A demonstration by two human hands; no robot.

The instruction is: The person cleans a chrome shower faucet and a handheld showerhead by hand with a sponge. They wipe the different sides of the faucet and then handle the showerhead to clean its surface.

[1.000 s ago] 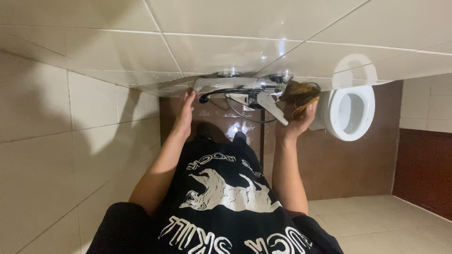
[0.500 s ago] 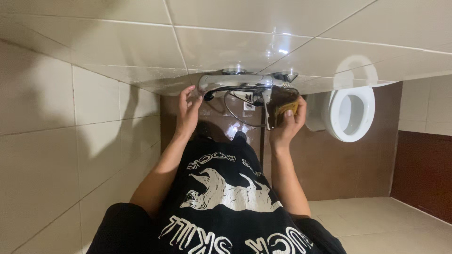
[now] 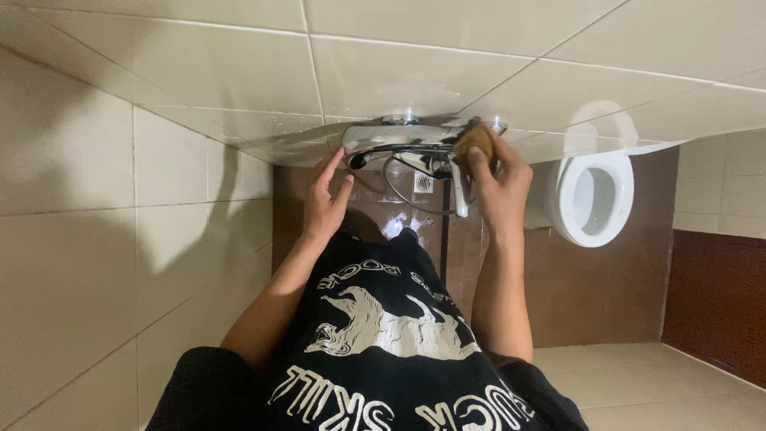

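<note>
A chrome wall-mounted mixer tap [image 3: 391,136] sits on the beige tiled wall, with a thin hose [image 3: 396,188] looping beneath it and a slim spout [image 3: 460,199] hanging down. My right hand [image 3: 501,185] presses a yellow-brown sponge [image 3: 477,140] against the tap's right end. My left hand [image 3: 325,203] is open, fingers apart, with its fingertips just under the tap's left end. I cannot tell whether they touch the metal.
A white toilet bowl [image 3: 592,199] stands to the right of the tap. Beige wall tiles [image 3: 120,263] close in on the left. Brown floor tiles [image 3: 582,287] and a small floor drain [image 3: 424,183] lie below. My black printed shirt [image 3: 375,351] fills the bottom.
My right hand has carried the sponge from beside the spout up onto the tap's right end. My left hand has let go of the tap's left end and opened just under it.
</note>
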